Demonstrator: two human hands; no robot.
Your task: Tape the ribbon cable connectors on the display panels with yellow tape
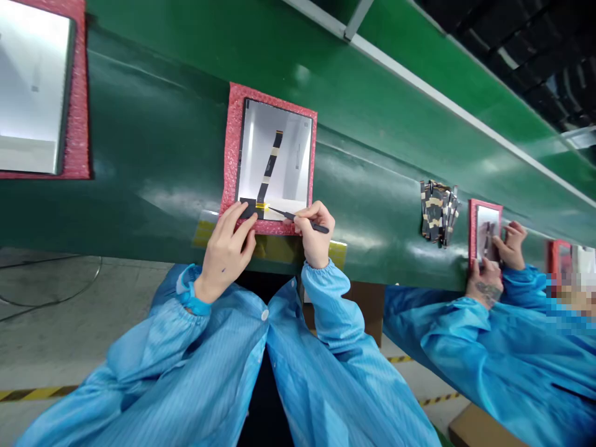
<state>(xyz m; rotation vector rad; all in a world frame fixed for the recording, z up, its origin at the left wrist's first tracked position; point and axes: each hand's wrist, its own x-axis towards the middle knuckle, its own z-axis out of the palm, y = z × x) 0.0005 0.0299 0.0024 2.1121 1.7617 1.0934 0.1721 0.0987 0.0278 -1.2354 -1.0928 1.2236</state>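
Display panel [289, 167] lies before the person on a pink-red bubble sheet [233, 139] upon the green table [153, 205]. It is flat, rectangular, silver-grey and shiny, with a thin dark edge. One dark cable [270, 164] with pale bands runs over it, from 7 o'clock up toward 12 o'clock of the panel. At its lower end are one yellow piece [261, 205] and one black patch [250, 205].

The left hand [228, 248], at 7 o'clock, has its fingers spread and grasps nothing; fingertips touch the black patch. The right hand [316, 226], at 5 o'clock, grasps one thin black tool [288, 215]; the tip is at the yellow piece, but whether it touches I cannot tell.

Three panels I can count clearly: this one, a second panel [28, 105] between 9 and 10 o'clock, and a third panel [487, 215] between 3 and 4 o'clock, with two co-worker's hands [510, 245] at it. Nearer, in this same direction, is one pile of cables [436, 212], too overlapped for counting.
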